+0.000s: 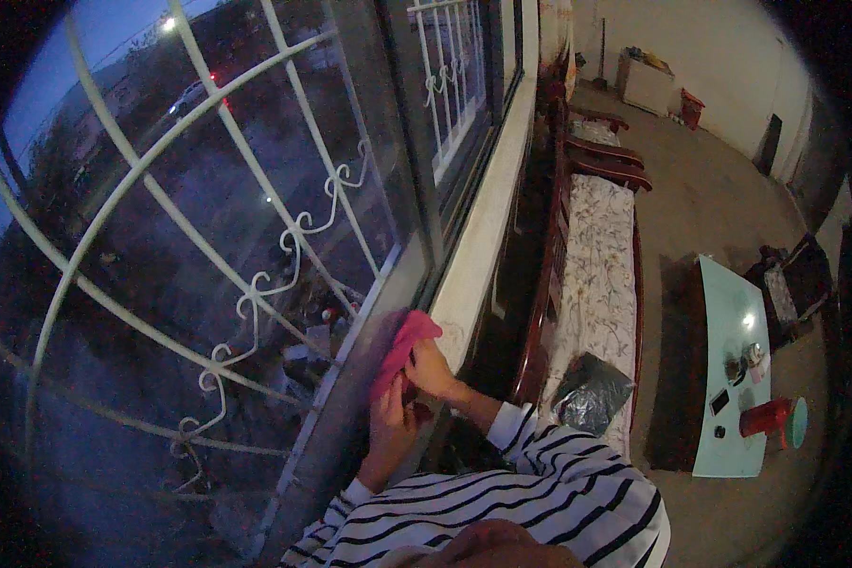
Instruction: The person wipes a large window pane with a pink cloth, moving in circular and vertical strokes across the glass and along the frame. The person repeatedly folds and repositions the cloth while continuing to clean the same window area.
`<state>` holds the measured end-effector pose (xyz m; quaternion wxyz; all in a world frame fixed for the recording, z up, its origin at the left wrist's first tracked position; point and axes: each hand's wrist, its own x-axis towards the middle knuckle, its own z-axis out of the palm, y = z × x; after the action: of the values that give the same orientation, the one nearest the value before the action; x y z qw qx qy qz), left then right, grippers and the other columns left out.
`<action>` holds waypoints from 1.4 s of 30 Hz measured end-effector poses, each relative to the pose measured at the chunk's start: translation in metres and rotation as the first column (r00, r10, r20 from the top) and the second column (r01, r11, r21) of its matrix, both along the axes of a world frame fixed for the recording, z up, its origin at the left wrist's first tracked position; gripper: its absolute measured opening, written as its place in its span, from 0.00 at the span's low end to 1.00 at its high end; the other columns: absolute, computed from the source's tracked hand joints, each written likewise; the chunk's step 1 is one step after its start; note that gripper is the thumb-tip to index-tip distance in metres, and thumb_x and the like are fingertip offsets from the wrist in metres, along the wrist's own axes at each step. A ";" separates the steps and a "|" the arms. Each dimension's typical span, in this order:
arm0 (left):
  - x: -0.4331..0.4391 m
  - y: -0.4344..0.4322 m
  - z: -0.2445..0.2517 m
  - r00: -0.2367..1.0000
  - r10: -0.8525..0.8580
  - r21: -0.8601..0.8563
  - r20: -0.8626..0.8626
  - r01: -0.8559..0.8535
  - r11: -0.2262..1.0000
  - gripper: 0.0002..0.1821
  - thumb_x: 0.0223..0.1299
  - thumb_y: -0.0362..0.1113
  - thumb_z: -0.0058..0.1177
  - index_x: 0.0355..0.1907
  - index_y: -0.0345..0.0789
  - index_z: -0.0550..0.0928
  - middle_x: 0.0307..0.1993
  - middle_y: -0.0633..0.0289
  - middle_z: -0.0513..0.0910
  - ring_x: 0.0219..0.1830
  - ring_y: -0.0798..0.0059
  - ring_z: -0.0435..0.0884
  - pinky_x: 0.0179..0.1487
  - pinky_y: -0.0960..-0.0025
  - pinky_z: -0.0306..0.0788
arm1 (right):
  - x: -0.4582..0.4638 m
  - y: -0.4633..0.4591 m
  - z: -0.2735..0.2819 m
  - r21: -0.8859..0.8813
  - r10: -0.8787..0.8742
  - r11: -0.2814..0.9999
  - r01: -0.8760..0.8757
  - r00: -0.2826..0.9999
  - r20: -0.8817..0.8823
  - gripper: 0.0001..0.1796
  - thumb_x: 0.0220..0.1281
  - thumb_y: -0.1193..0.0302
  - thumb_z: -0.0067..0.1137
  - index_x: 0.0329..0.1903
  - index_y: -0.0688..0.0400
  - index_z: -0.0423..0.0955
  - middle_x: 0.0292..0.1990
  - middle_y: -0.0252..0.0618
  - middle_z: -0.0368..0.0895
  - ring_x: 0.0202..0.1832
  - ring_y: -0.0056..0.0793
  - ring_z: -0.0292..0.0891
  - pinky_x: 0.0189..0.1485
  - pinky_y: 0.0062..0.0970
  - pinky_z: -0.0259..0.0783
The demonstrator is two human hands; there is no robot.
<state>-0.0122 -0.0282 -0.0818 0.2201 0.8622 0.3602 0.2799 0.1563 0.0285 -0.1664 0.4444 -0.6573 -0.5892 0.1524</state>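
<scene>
A bunched pink cloth point(400, 346) lies against the window track and the inner edge of the window sill point(472, 266). My right hand point(432, 370) grips it from the room side, fingers pressed into the folds. Just below, my left hand point(392, 415) holds the cloth's lower end with bent fingers; part of its grip is hidden. Both hands are close together at the base of the dark window frame point(415, 149). Beyond the opening stands a white metal window grille point(255, 284) with curled ornaments.
Right of the sill runs a wooden sofa with a floral cushion point(602, 234), bearing a black plastic bag point(593, 392). Farther right, a glass-topped table point(731, 305) carries a phone point(719, 402) and a red container point(758, 419). A white cabinet point(642, 84) stands by the far wall.
</scene>
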 end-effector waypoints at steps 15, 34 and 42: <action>0.011 0.015 -0.020 0.999 0.024 0.066 -0.038 -0.022 0.998 0.30 0.64 0.34 0.51 0.68 0.27 0.66 0.59 0.39 0.74 0.59 0.40 0.72 0.63 0.48 0.65 | -0.002 -0.011 0.022 -0.038 0.034 0.999 -0.030 0.993 0.111 0.17 0.54 0.69 0.59 0.41 0.70 0.78 0.43 0.60 0.78 0.51 0.61 0.72 0.55 0.49 0.71; -0.109 -0.077 -0.028 0.969 0.183 0.039 -0.168 -0.179 0.983 0.29 0.63 0.33 0.52 0.68 0.28 0.69 0.49 0.41 0.80 0.46 0.40 0.78 0.51 0.48 0.71 | -0.095 -0.100 0.015 -0.018 0.229 0.973 -0.231 0.971 -0.066 0.20 0.60 0.66 0.60 0.51 0.65 0.72 0.45 0.58 0.77 0.48 0.59 0.74 0.53 0.50 0.72; 0.009 0.011 -0.023 0.999 0.029 0.117 -0.032 -0.026 0.993 0.34 0.63 0.35 0.54 0.70 0.25 0.63 0.52 0.39 0.77 0.53 0.41 0.76 0.60 0.46 0.67 | -0.007 -0.008 0.028 -0.015 -0.049 0.999 0.050 0.999 0.019 0.15 0.56 0.72 0.59 0.44 0.67 0.75 0.45 0.60 0.76 0.50 0.62 0.72 0.54 0.49 0.71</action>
<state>-0.0029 -0.0175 -0.1049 0.1593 0.8731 0.3587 0.2891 0.1490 0.0210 -0.1379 0.4375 -0.6765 -0.5756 0.1399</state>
